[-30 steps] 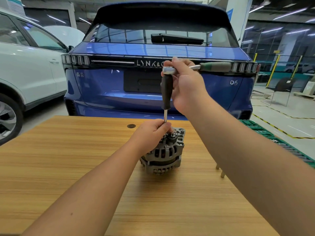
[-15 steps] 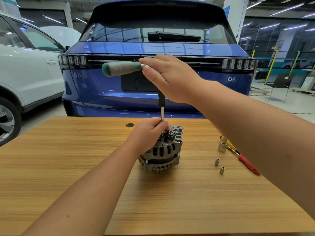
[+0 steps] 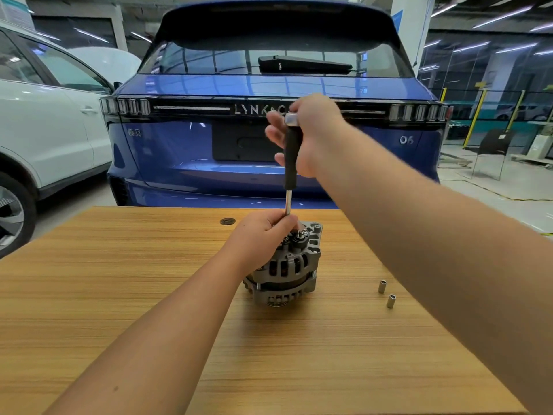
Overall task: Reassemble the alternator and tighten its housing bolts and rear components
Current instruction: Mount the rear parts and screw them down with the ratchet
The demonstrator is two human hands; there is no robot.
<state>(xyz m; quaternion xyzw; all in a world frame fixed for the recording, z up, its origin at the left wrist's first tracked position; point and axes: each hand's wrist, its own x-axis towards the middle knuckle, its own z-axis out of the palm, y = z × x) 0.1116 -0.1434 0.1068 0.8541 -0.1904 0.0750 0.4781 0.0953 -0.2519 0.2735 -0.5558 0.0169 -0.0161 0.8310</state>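
A grey alternator [image 3: 287, 271] stands rear-side up on the wooden table [image 3: 119, 280]. A T-handle socket wrench [image 3: 289, 163] with a black shaft stands upright on its rear. My left hand [image 3: 263, 235] grips the thin lower end of the shaft where it meets the alternator top. My right hand [image 3: 311, 136] is wrapped around the wrench's upper end; the green crossbar handle is hidden behind it. The bolt under the socket is hidden by my left hand.
Two small loose sockets [image 3: 382, 286] [image 3: 390, 301] lie on the table right of the alternator, partly behind my right forearm. A round grommet hole [image 3: 227, 221] sits near the far edge. A blue car [image 3: 269, 130] and a white car [image 3: 45, 130] stand beyond the table.
My right hand has kept turning the wrench: the green handle, pointing right then left earlier, is now out of sight behind the hand. The left hand stays on the shaft's base.
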